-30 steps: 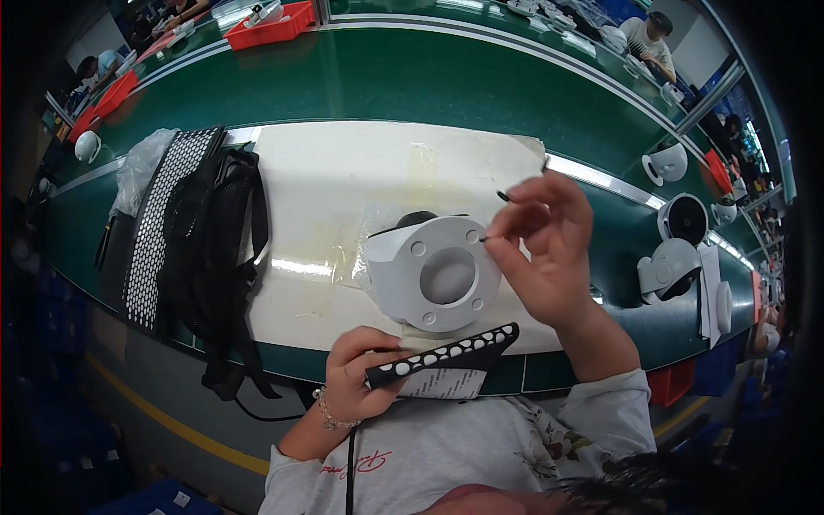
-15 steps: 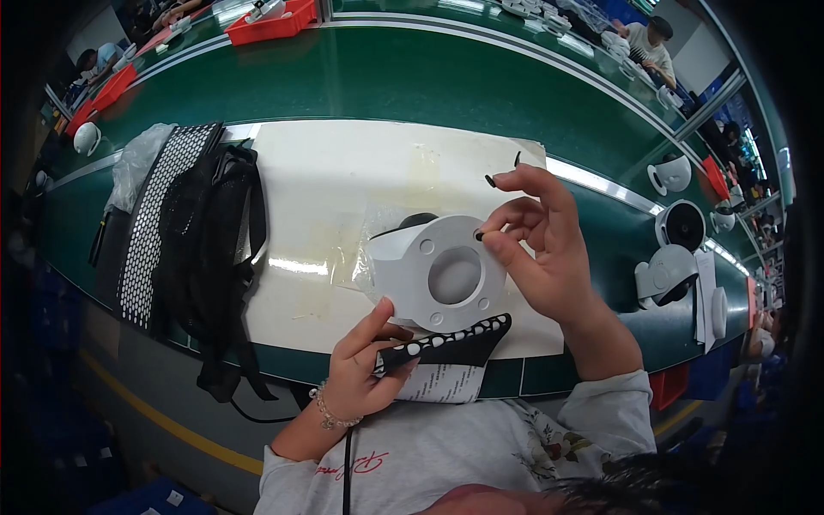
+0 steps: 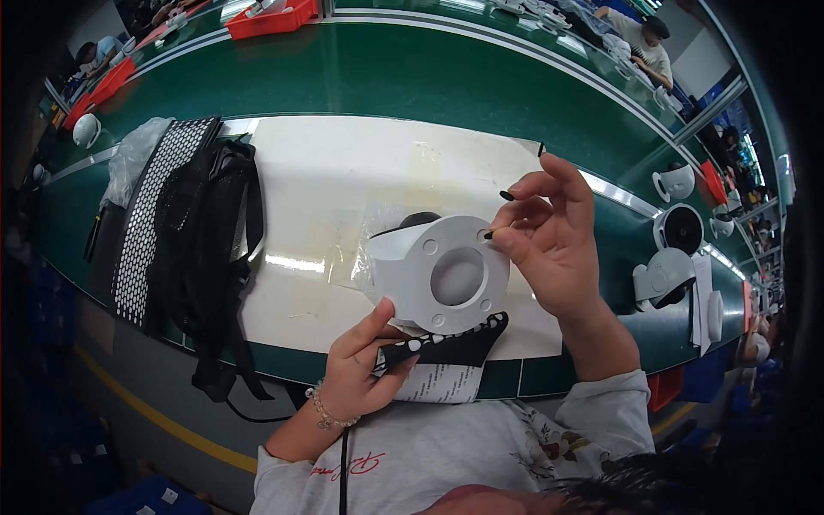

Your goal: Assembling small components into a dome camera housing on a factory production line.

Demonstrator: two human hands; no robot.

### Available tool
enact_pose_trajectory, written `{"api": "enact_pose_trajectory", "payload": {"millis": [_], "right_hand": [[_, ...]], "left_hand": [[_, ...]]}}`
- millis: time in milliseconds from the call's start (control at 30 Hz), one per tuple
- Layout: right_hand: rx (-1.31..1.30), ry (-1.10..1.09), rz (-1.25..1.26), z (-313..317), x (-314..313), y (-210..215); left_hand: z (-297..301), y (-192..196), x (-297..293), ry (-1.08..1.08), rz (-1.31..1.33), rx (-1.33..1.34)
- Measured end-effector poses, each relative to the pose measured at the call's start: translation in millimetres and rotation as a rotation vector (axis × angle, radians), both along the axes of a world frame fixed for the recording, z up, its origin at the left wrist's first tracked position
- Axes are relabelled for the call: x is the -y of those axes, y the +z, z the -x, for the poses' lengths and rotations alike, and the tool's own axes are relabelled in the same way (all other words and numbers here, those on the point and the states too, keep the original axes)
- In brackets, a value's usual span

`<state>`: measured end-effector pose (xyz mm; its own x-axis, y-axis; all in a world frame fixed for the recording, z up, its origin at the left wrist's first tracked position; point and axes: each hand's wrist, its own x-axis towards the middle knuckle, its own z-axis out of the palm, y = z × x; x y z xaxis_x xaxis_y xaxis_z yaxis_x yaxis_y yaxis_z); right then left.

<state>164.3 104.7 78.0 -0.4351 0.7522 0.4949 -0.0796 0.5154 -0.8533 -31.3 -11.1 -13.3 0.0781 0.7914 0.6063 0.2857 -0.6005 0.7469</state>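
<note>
A white camera-like device point(image 3: 395, 257) lies in front of me with its round, ring-shaped base facing up. Small round recesses sit around the ring. My left hand point(image 3: 365, 369) is closed on a black sheet of foot pads point(image 3: 446, 345) with round white spots, and its index finger rests against the base's lower left edge. My right hand point(image 3: 554, 249) is above the ring's upper right, thumb and forefinger pinching a small black pad point(image 3: 488, 234) by a recess. Other small black pieces point(image 3: 506, 196) show at its raised fingertips. Behind the ring, the device's black part point(image 3: 421, 220) is partly hidden.
Clear plastic film point(image 3: 348, 262) lies on the white board point(image 3: 326, 172). A black mesh bag point(image 3: 193, 249) and more black white-spotted sheets point(image 3: 150, 240) are at left. Similar white devices point(image 3: 665, 279) stand at right. Red bins point(image 3: 270, 19) and co-workers point(image 3: 648, 47) are beyond the green table.
My right hand has shifted slightly right, and its raised fingers have tipped the same way. My left hand, the black sheet and the white device have stayed almost where they were.
</note>
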Motion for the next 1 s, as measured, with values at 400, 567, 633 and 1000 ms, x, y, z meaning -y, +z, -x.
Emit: {"api": "enact_pose_trajectory", "payload": {"millis": [400, 567, 633, 1000], "right_hand": [[0.415, -0.112, -0.394, -2.2, 8.0, 5.6], [0.542, -0.081, -0.864, -1.3, 13.2, 9.7], [0.616, -0.047, -0.822, -4.9, 19.5, 16.4], [0.448, 0.081, -0.331, 21.3, 5.3, 16.9]], "left_hand": [[0.4, -1.1, -0.1, 0.018, 0.014, 0.001], [1.2, -1.3, -0.7, 0.020, 0.010, -0.022], [1.3, -0.8, -0.2, 0.023, 0.014, -0.024], [0.6, 1.0, 1.2, 0.014, 0.035, -0.035]]}}
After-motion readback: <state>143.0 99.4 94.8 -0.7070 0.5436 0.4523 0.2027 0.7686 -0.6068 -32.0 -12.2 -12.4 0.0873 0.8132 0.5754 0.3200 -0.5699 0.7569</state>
